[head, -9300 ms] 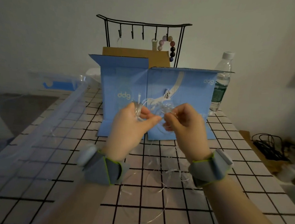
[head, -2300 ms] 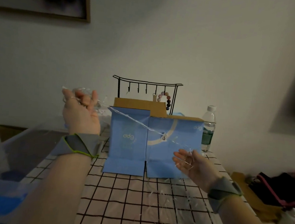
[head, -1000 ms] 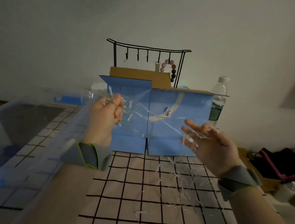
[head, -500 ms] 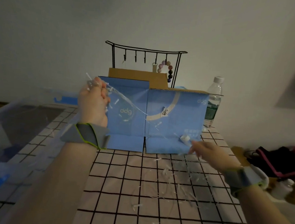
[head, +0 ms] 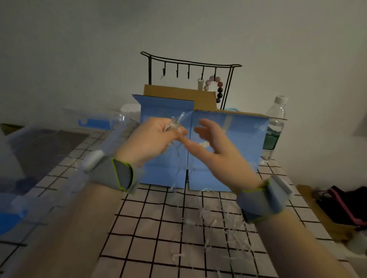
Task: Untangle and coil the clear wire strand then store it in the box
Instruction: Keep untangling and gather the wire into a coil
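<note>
At the table's (head: 148, 234) far edge I saw the blue cardboard box (head: 232, 142) standing with its flaps up; from this angle its inside was hidden, so I couldn't tell what it held. Along the table's left edge lay a clear plastic bin (head: 45, 150) with blue latches, its dark interior showing nothing I could make out. A water bottle (head: 274, 126) stood at the far right corner, beside the box.

My left hand (head: 154, 138) was curled tight around a small bundle of the clear wire strand (head: 175, 127), held up in front of the box. My right hand (head: 212, 145) was spread, fingers straight, its forefinger apparently touching the strand just beside the left thumb. The rest of the strand trailed down onto the table near the right edge in loose loops with little white tags.

Half a second before, the hands were well apart, left raised high, right low and pinching the strand; now they had met in the middle and the right had let go.
</note>
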`<state>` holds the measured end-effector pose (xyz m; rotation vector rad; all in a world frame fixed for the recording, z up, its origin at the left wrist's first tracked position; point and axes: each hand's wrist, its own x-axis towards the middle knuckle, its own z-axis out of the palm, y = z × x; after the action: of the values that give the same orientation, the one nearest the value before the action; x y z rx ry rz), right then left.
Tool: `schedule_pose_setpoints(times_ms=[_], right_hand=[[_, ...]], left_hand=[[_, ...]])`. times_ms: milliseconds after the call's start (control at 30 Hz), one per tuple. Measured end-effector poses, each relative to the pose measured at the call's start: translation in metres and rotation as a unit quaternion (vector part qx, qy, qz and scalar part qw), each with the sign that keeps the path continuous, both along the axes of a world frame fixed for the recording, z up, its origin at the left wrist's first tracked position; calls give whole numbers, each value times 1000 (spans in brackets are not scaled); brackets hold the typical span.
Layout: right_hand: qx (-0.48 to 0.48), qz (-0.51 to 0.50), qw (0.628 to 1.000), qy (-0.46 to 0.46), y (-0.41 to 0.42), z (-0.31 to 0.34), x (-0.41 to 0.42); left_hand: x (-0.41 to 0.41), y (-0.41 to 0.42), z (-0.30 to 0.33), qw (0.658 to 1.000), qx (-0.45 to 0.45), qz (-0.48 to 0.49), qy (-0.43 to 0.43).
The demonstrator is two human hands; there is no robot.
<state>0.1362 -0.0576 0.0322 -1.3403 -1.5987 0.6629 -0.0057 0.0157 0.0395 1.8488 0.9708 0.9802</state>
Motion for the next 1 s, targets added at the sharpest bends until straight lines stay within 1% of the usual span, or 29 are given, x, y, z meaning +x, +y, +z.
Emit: schedule_pose_setpoints(times_ms=[100, 133, 167, 233, 300, 400, 433, 467, 533, 567, 600, 700, 767, 800, 867, 933, 1000], right_hand=[[-99, 17, 991, 83, 18, -16, -19], [-116, 17, 988, 99, 21, -21, -23], [-121, 15, 986, 112, 26, -26, -26], [-94, 10, 988, 125, 31, -33, -27], [-86, 22, 983, 160, 35, -36, -18], [-154, 88, 943, 280, 31, -34, 3], [-171, 90, 940, 283, 31, -34, 9], [-181, 79, 946, 257, 31, -35, 13], [-170, 38, 971, 161, 35, -38, 13], [-157, 26, 979, 124, 37, -40, 9], [-145, 30, 983, 105, 40, -44, 5], [-136, 54, 981, 130, 46, -49, -8], [-115, 35, 983, 136, 52, -53, -10], [-98, 27, 986, 130, 52, -53, -9], [-74, 31, 985, 150, 55, -57, -6], [-67, 28, 977, 200, 57, -58, -1], [-72, 18, 956, 284, 59, -58, 6]], left_hand=[[-5, -2, 3, 999, 32, 11, -17], [-5, -2, 4, 999, 39, 13, -30], [-5, -2, 4, 998, 43, 13, -41], [-4, 2, 0, 997, 55, 27, -55], [-5, 9, -6, 992, 65, 71, -78], [-6, 20, -17, 987, 48, 121, -96], [-4, 22, -21, 987, 39, 124, -95], [-2, 24, -26, 988, 29, 122, -94], [4, 27, -33, 989, 17, 112, -90], [7, 28, -36, 991, 16, 105, -83], [10, 29, -40, 993, 17, 93, -74], [16, 32, -46, 997, 31, 60, -27], [17, 34, -51, 997, 41, 61, 2], [16, 33, -52, 997, 43, 62, 1], [18, 35, -58, 997, 36, 63, -10], [21, 35, -64, 998, 18, 58, -20], [23, 35, -71, 998, -7, 49, -41]])
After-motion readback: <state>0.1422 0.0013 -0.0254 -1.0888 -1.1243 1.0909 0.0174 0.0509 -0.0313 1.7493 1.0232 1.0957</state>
